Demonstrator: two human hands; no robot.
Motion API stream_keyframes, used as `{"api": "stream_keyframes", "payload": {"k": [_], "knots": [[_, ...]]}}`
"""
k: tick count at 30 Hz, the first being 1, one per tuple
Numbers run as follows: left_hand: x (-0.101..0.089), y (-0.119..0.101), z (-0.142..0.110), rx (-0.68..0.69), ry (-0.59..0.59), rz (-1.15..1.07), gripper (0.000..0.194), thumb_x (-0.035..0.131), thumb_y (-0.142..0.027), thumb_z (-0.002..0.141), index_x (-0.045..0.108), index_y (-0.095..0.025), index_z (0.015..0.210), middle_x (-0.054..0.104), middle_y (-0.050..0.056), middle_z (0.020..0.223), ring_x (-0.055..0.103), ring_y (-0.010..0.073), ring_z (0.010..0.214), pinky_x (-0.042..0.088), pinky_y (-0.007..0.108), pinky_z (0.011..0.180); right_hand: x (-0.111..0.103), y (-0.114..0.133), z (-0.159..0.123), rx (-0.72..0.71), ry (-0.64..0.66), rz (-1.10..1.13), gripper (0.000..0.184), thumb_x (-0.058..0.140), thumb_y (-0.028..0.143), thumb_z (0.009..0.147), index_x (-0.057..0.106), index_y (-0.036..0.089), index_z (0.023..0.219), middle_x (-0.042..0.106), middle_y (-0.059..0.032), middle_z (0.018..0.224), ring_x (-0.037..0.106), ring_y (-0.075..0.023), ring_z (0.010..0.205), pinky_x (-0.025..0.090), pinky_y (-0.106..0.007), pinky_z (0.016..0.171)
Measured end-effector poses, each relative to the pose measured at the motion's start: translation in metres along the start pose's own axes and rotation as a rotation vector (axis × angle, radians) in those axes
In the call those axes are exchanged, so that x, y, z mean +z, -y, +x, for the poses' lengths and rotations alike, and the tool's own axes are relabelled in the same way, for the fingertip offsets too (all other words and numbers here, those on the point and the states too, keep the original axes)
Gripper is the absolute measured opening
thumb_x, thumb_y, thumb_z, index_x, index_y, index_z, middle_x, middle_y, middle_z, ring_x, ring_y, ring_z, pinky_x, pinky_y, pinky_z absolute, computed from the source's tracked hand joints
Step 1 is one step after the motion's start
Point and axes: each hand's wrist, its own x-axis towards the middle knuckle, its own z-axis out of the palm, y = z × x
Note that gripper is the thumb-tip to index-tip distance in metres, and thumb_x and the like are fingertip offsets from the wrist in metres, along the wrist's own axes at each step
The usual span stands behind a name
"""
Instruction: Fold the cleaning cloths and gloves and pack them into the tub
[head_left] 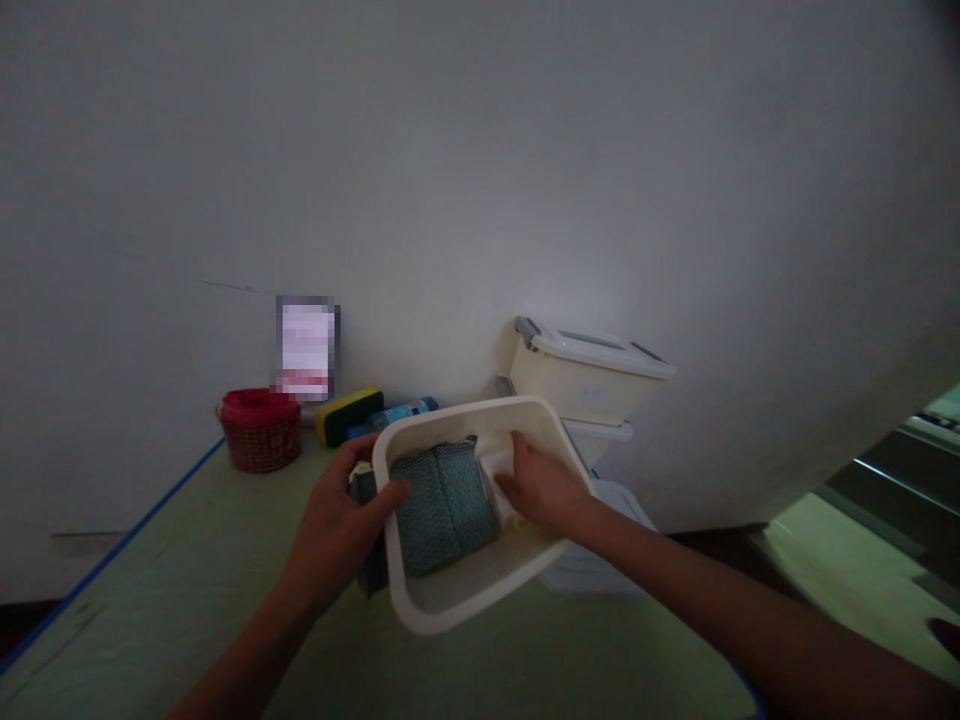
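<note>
Tilted toward me over the table is a white plastic bin (480, 598). My left hand (341, 515) grips its left rim, thumb on the inner side and fingers outside. Inside lies a folded blue-green textured cloth (444, 510). Beside it, at the bin's right end, is a soft-looking white item (496, 462), whose kind I cannot make out. My right hand (544, 485) reaches into the bin with its thumb and fingers closed around this white item. Part of the item is hidden by the hand.
Stacked lidded white bins (574, 385) stand against the wall. A pale lid (592, 565) lies on the green table (172, 560). Along the back are a red basket (262, 440), a yellow-green sponge (349, 415), a blue package (405, 410) and a blurred upright screen (306, 345).
</note>
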Motion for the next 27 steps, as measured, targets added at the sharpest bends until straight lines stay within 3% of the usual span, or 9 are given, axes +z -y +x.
{"api": "stream_keyframes", "payload": {"k": [2, 6, 12, 16, 21, 27], "knots": [[0.001, -0.001, -0.001, -0.003, 0.013, -0.015, 0.047, 0.060, -0.036, 0.063, 0.052, -0.017, 0.105, 0.065, 0.004, 0.077, 0.062, 0.0211, 0.061, 0.049, 0.033, 0.055, -0.012, 0.007, -0.005, -0.034, -0.026, -0.124, 0.053, 0.051, 0.021, 0.080, 0.035, 0.006, 0.128, 0.056, -0.0251, 0.109, 0.057, -0.0323, 0.097, 0.041, -0.042, 0.078], [0.000, -0.001, -0.001, -0.017, 0.025, -0.011, 0.046, 0.060, -0.037, 0.063, 0.053, -0.017, 0.104, 0.063, 0.001, 0.067, 0.059, 0.0187, 0.052, 0.047, 0.031, 0.052, -0.029, 0.011, -0.010, -0.153, 0.017, -0.291, 0.028, 0.044, 0.011, 0.081, 0.053, 0.009, 0.108, 0.053, -0.0224, 0.112, 0.055, -0.0312, 0.099, 0.041, -0.041, 0.079], [-0.001, 0.001, 0.000, 0.007, 0.034, -0.001, 0.044, 0.059, -0.035, 0.065, 0.052, -0.018, 0.104, 0.063, 0.003, 0.073, 0.060, 0.0192, 0.057, 0.046, 0.030, 0.051, -0.015, -0.008, -0.009, -0.326, 0.277, -0.358, 0.017, 0.060, 0.014, 0.069, 0.064, 0.012, 0.086, 0.066, -0.0131, 0.090, 0.062, -0.0239, 0.083, 0.045, -0.029, 0.070], [-0.002, 0.001, 0.000, 0.025, 0.053, 0.020, 0.043, 0.057, -0.033, 0.066, 0.051, -0.018, 0.106, 0.063, 0.002, 0.074, 0.059, 0.0189, 0.057, 0.047, 0.030, 0.051, -0.001, -0.013, -0.010, -0.371, 0.340, -0.368, 0.018, 0.054, 0.017, 0.075, 0.065, 0.011, 0.088, 0.067, -0.0138, 0.092, 0.063, -0.0217, 0.083, 0.045, -0.027, 0.069], [-0.002, 0.003, 0.001, 0.044, 0.065, -0.003, 0.044, 0.057, -0.033, 0.067, 0.050, -0.018, 0.107, 0.062, 0.007, 0.090, 0.062, 0.0214, 0.067, 0.049, 0.033, 0.055, -0.007, -0.009, -0.011, -0.404, 0.327, -0.388, 0.023, 0.046, 0.021, 0.082, 0.065, 0.010, 0.084, 0.067, -0.0136, 0.086, 0.064, -0.0222, 0.076, 0.045, -0.029, 0.065], [-0.003, 0.003, 0.004, 0.064, 0.034, 0.018, 0.042, 0.059, -0.030, 0.063, 0.053, -0.019, 0.103, 0.062, 0.002, 0.080, 0.059, 0.0187, 0.063, 0.047, 0.029, 0.054, -0.013, -0.007, -0.007, -0.456, 0.248, -0.406, 0.030, 0.046, 0.007, 0.076, 0.055, 0.008, 0.104, 0.055, -0.0170, 0.109, 0.057, -0.0238, 0.095, 0.043, -0.033, 0.077]]}}
